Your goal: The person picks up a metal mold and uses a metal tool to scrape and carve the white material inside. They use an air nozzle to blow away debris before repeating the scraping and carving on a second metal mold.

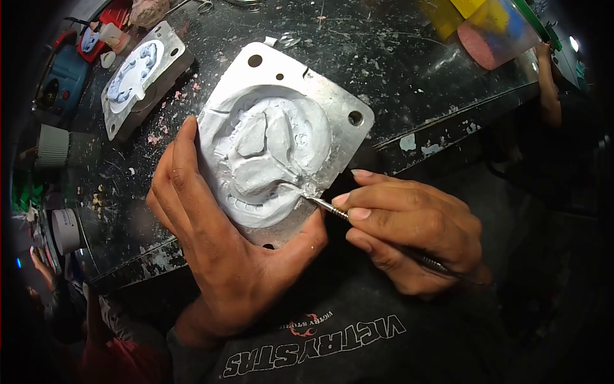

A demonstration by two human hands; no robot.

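My left hand [224, 262] is wrapped around the lower left edge of a metal denture flask half [332, 96], its thumb on the near edge. The flask is tilted over the bench edge. White plaster [256, 176] fills it, forming a rounded mould with a horseshoe-shaped groove and tooth-shaped hollows. My right hand [416, 230] pinches a slim metal carving tool [330, 209] like a pen. The tool's tip touches the plaster near the flask's right-hand rim, where small plaster crumbs lie. Part of the tool's handle is hidden under my right fingers.
A second flask half [173, 61] with white plaster sits on the scratched black bench [409, 77] at left. Beyond are a blue device [69, 70], a grey ribbed cup [52, 146] and a white tub [65, 230]. A clear container [492, 35] stands upper right, near another person's arm [549, 89].
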